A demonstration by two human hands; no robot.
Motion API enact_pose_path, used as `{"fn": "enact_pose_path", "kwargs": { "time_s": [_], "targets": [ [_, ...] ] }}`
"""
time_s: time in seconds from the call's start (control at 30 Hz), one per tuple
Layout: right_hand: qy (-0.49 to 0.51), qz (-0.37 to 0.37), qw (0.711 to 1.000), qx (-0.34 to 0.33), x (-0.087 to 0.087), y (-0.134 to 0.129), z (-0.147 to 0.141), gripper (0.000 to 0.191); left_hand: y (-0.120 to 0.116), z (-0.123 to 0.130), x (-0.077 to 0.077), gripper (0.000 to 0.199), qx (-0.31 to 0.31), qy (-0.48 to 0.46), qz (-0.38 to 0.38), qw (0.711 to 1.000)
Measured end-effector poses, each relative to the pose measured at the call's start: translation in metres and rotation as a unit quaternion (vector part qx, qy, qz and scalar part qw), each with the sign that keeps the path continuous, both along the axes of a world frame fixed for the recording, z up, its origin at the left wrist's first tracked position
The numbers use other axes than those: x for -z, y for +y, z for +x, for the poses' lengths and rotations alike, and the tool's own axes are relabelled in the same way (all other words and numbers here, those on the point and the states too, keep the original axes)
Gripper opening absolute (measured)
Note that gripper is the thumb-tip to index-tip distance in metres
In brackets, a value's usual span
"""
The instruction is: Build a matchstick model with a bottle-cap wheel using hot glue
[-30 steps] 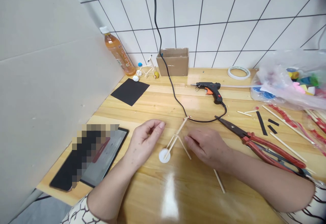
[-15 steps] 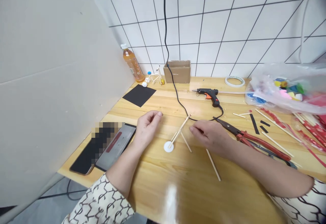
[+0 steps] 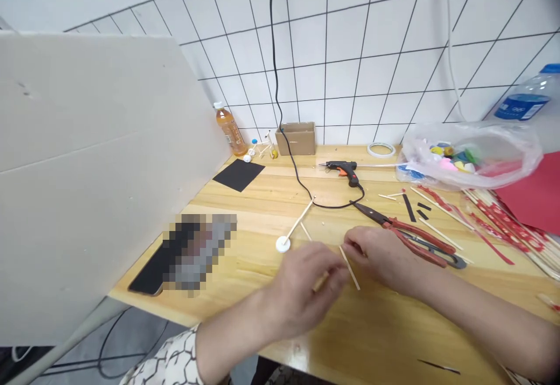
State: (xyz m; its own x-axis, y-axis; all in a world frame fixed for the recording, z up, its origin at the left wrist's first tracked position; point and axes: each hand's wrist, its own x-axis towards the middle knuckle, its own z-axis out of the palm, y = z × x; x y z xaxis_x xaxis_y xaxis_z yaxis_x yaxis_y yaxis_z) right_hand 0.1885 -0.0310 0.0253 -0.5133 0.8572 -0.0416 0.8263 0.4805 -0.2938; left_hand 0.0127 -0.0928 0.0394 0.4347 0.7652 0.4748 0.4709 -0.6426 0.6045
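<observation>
My right hand (image 3: 378,254) is closed, its fingertips at the upper end of a thin wooden stick (image 3: 351,269) that slants down toward me. My left hand (image 3: 308,286) is close by, slightly blurred, thumb and forefinger curved and apart beside that stick. Whether they touch it is unclear. Behind my left hand, a joined stick piece (image 3: 299,220) rises at a slant from a white disc (image 3: 283,244). A side stick (image 3: 305,231) branches from it, its lower end hidden by my left hand.
Red-handled pliers (image 3: 406,234) lie beside my right forearm. Farther back are a black glue gun (image 3: 345,170), a cardboard box (image 3: 297,139), a tape roll (image 3: 381,150) and a plastic bag (image 3: 472,154). A black sheet (image 3: 239,174) and a phone (image 3: 146,277) lie left.
My left hand has moved right and toward me, up to the stick at my right hand. That stick has shifted and tilted slightly. The camera view has turned right.
</observation>
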Motion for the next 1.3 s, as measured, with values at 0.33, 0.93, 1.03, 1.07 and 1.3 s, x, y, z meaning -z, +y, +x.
{"fn": "enact_pose_path", "kwargs": {
  "time_s": [0.33,0.93,1.03,1.07,1.3],
  "targets": [
    [0.019,0.002,1.0,0.016,0.02,-0.006,0.02,0.022,-0.003,0.047,0.034,0.03,0.11,0.171,0.23,0.952],
    [-0.01,0.008,1.0,-0.022,0.037,-0.014,0.005,0.008,0.015,0.042,0.051,0.027,0.142,0.079,0.201,0.966],
    [0.002,0.007,1.0,-0.027,0.037,-0.016,0.007,0.005,0.017,0.041,0.049,0.027,0.147,0.092,0.179,0.969],
    [0.001,0.003,1.0,-0.026,0.036,-0.016,0.007,0.004,0.017,0.04,0.049,0.027,0.146,0.097,0.172,0.969],
    [-0.008,-0.031,0.999,-0.019,0.037,-0.015,0.013,0.007,0.022,0.039,0.049,0.022,0.107,0.075,0.094,0.987]
  ]
}}
